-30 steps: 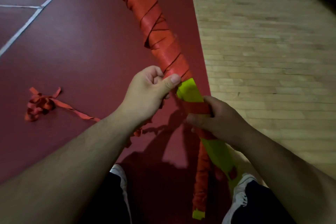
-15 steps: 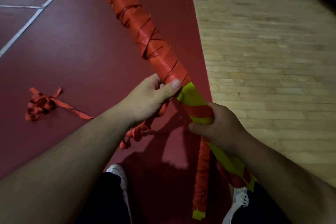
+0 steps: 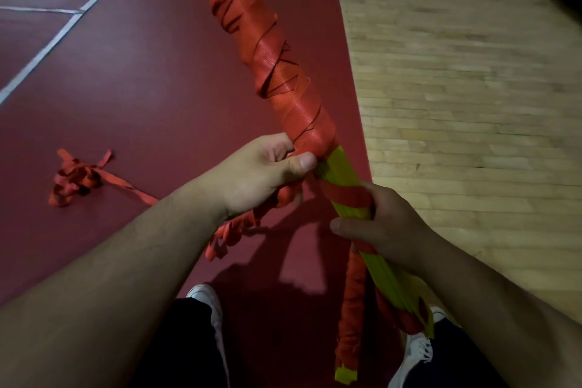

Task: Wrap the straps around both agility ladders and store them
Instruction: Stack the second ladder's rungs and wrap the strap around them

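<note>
I'm wrapping the ladder (image 3: 343, 164), half covered (other ladder (image 3: 351, 309) looks done), left hand (image 3: 261, 173) pinching strap (image 3: 343, 195), right hand (image 3: 387, 227) gripping it

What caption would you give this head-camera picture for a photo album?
The left hand pinches the orange strap while the right hand grips the half-wrapped yellow-green agility ladder.

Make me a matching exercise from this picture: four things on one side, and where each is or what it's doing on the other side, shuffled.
Column one:
1. left hand
2. right hand
3. loose strap tangle
4. wooden floor

Column two:
a. lies on the red mat
b. grips the ladder at its bare yellow-green rungs
c. grips the orange strap beside the wrapped part
d. lies to the right of the mat

Pairs: 1-c, 2-b, 3-a, 4-d
</note>
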